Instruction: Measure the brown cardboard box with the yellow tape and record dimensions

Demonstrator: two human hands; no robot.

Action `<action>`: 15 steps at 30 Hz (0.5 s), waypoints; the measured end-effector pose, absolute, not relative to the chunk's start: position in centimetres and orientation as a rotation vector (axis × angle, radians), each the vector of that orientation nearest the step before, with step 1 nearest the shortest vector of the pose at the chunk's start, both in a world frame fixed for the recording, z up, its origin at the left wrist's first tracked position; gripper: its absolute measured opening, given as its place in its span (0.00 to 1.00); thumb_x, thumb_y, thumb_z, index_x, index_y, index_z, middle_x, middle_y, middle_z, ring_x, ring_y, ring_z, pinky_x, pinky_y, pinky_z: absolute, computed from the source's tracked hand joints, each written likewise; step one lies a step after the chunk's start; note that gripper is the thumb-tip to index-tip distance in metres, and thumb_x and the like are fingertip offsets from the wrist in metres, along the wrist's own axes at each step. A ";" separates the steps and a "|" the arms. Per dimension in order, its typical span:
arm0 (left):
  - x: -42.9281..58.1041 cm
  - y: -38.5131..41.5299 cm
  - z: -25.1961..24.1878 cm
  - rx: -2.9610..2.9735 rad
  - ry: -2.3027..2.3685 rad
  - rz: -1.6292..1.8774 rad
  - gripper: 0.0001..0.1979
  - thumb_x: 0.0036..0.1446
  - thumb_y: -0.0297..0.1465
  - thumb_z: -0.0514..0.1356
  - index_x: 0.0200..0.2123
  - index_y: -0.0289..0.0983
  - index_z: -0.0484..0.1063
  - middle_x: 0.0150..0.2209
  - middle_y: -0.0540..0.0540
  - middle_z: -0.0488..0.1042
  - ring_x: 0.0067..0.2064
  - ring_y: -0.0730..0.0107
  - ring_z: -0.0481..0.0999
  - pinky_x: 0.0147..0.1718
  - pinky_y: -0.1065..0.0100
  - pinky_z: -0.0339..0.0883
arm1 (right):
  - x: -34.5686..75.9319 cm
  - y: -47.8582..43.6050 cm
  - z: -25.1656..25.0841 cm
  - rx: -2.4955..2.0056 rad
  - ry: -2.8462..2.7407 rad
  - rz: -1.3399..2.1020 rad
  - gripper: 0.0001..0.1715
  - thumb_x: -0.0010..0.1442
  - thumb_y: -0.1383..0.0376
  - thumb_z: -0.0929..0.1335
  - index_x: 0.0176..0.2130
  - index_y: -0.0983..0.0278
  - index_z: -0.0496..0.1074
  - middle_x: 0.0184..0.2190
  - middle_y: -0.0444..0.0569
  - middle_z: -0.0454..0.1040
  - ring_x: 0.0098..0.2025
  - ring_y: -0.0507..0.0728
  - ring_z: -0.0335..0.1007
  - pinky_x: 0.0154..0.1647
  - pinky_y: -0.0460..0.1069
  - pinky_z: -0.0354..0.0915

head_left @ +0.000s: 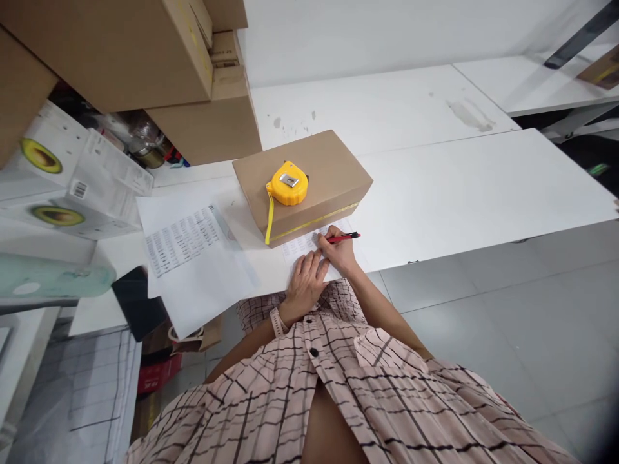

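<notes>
My right hand (337, 251) is closed around a red pen with black ends (342, 238), close to a printed sheet (300, 246) on the white table. Flat on that sheet's lower part lies my left hand (307, 277), its fingers stretched out and nothing in them. Just beyond both hands sits a closed cardboard box (333, 161), which covers part of the sheet. On top of the box rests a yellow tape measure (289, 183), its short yellow strap hanging over the near edge. The pen's writing tip is hidden by my fingers.
More printed papers (203, 258) lie at the left, beside a dark flat device (139, 303) at the table edge. Large cartons (207, 122) and white boxes with avocado pictures (72, 174) are stacked further left. The white table (459, 187) stretches to the right.
</notes>
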State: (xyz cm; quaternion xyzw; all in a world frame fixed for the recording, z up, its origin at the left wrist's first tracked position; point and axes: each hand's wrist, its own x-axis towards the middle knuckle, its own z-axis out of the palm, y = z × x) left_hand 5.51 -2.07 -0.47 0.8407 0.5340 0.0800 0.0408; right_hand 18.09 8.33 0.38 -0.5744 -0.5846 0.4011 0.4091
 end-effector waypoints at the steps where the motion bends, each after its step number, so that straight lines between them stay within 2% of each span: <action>1: 5.5 -2.1 -0.5 2.583 1.636 0.242 0.31 0.68 0.37 0.59 0.70 0.31 0.62 0.73 0.30 0.58 0.73 0.44 0.61 0.71 0.46 0.53 | 18.1 8.3 0.4 -1.442 -1.470 1.006 0.19 0.56 0.53 0.67 0.23 0.58 0.58 0.20 0.38 0.60 0.24 0.51 0.54 0.29 0.49 0.54; 15: 5.6 -2.1 -0.5 2.659 1.681 0.192 0.32 0.69 0.39 0.59 0.71 0.33 0.61 0.73 0.32 0.58 0.72 0.47 0.62 0.70 0.49 0.55 | 18.2 8.4 0.1 -1.382 -1.409 0.989 0.18 0.55 0.56 0.68 0.22 0.58 0.57 0.19 0.38 0.58 0.24 0.50 0.52 0.28 0.48 0.52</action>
